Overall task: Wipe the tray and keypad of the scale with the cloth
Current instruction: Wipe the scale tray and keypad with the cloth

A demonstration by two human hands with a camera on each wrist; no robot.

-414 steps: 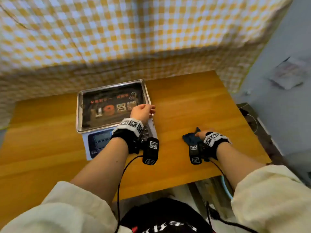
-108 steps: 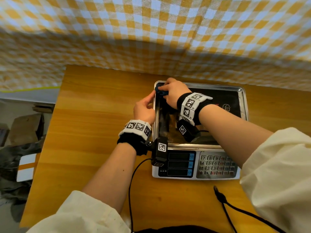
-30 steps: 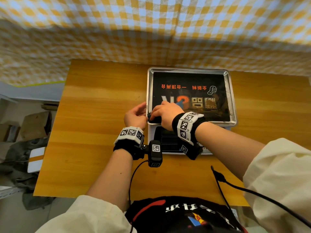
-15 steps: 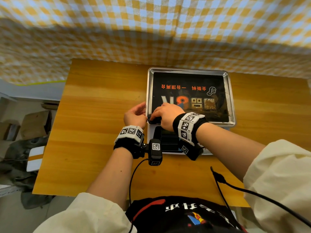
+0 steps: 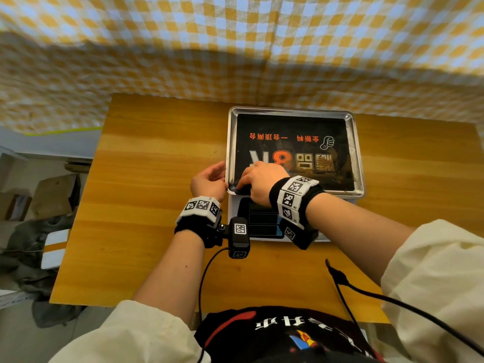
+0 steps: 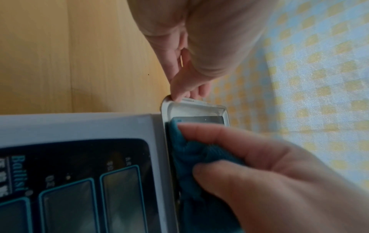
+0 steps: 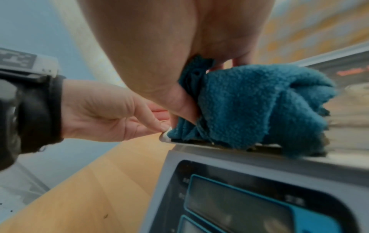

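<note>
A scale with a steel tray [image 5: 356,153] stands on the wooden table [image 5: 157,205]. My right hand [image 5: 258,180] grips a bunched blue cloth [image 7: 259,107] and presses it into the tray's near left corner. The cloth [image 6: 189,157] lies over the near rim there. My left hand [image 5: 209,182] pinches the tray rim [image 7: 165,138] at that same corner, fingertips [image 6: 179,96] on the metal edge. The scale's display panel [image 5: 262,221] shows below my right wrist, which hides the keypad.
A checked yellow and white curtain [image 5: 235,48] hangs behind the table. A black cable [image 5: 366,292] runs across the near right of the table. Boxes and clutter [image 5: 39,205] sit on the floor to the left.
Over the last seconds my right hand brought the cloth down the tray's left side from the far corner to the near corner. In the last half second both hands barely shifted.
</note>
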